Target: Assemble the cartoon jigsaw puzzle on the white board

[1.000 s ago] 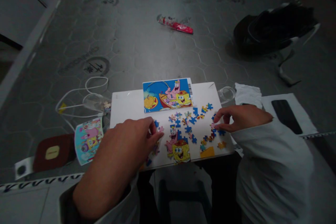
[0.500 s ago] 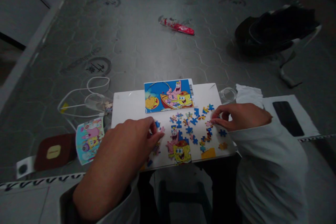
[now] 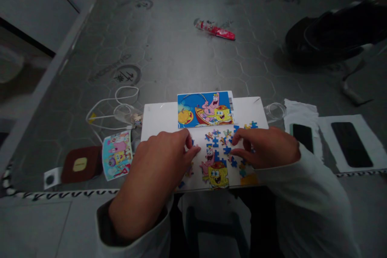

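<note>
Pieces of a printed jigsaw (image 3: 215,143), mostly blue with touches of pink and yellow, lie scattered over the near half of a flat white rectangular board (image 3: 160,121). Among them, close to the near edge and between the two hands, sits a joined section of puzzle (image 3: 216,173) showing a yellow square cartoon figure and a pink one. Behind the pieces rests a blue rectangular picture card (image 3: 205,109) with a barcode strip, printed with the same two figures.

The person's bare left hand (image 3: 169,153) hovers over the left part of the board, index finger curled and thumb stretched toward the joined section; whether anything is pinched there cannot be told. The bare right hand (image 3: 266,147), in a pale grey sleeve (image 3: 308,197), reaches in from the right. Its thumb and index tips stand slightly apart just beside blue pieces at the middle, and a small piece between them cannot be made out.

Left of the board lie a curved light-blue cartoon card (image 3: 117,155), a brown rounded-square box with a gold label (image 3: 71,165) and a looped white cable (image 3: 102,100). To the right are a crumpled white tissue (image 3: 300,108) and a black phone (image 3: 352,144) on white paper.
</note>
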The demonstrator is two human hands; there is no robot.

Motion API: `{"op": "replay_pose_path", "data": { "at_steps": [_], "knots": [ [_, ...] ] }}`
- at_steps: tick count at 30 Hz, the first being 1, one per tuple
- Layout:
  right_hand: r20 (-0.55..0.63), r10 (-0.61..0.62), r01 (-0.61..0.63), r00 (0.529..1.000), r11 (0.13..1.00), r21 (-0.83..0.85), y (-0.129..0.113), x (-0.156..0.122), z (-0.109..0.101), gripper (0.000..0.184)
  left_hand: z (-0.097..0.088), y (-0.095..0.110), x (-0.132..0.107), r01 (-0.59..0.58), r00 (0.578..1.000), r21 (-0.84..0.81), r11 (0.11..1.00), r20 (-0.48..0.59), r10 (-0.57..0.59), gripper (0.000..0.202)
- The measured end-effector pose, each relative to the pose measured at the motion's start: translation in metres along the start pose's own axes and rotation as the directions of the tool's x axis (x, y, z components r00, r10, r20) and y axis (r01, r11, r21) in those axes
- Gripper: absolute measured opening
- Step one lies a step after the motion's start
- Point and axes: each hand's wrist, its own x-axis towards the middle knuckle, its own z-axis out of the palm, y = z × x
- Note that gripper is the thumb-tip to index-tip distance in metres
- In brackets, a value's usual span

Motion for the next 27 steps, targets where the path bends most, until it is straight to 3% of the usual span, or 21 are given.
{"op": "replay_pose_path", "data": {
  "at_steps": [9,13,19,27],
  "knots": [
    [0.050,-0.115,0.117,0.992,0.992,-0.046,-0.031,0.009,0.000,0.029,-0.001,0.002,-0.001,-0.003,1.000,0.014,1.000,-0.005,0.003,0.023],
    [0.046,-0.134,0.136,0.990,0.990,-0.047,-0.030,0.011,0.002,0.034,-0.003,0.002,-0.002,-0.005,1.000,-0.003,1.000,0.010,0.005,0.024],
    [0.130,-0.071,0.080,0.989,0.995,-0.066,-0.019,0.014,-0.003,0.029,-0.002,0.002,-0.001,0.002,1.000,-0.029,1.000,-0.001,-0.002,0.022],
    [0.013,-0.154,0.154,0.988,0.987,-0.053,-0.030,0.016,0.008,0.033,-0.001,0.002,-0.002,-0.016,1.000,-0.008,1.000,-0.002,0.016,0.024]
  ]
}}
